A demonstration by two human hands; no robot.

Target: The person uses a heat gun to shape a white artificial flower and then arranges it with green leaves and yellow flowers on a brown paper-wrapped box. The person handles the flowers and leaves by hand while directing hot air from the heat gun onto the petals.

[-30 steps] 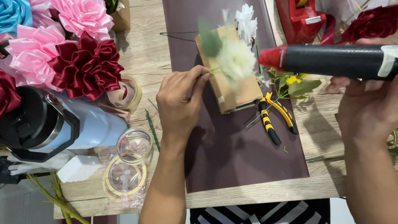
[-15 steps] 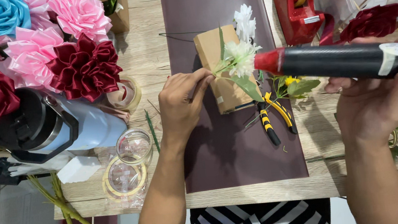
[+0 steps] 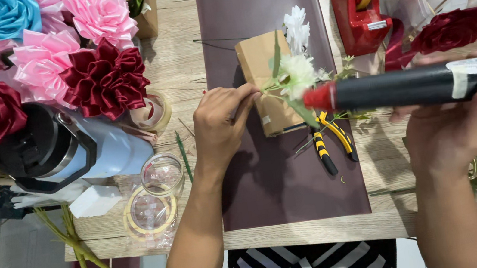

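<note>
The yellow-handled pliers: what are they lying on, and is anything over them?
The pliers lie on the dark purple sheet, handles toward the person. Green stems and the glue gun's red tip hide their jaws.

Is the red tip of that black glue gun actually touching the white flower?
Cannot tell. In the head view the glue gun tip overlaps the blurred white flower held by the left hand; neither contact nor gap shows plainly.
</note>
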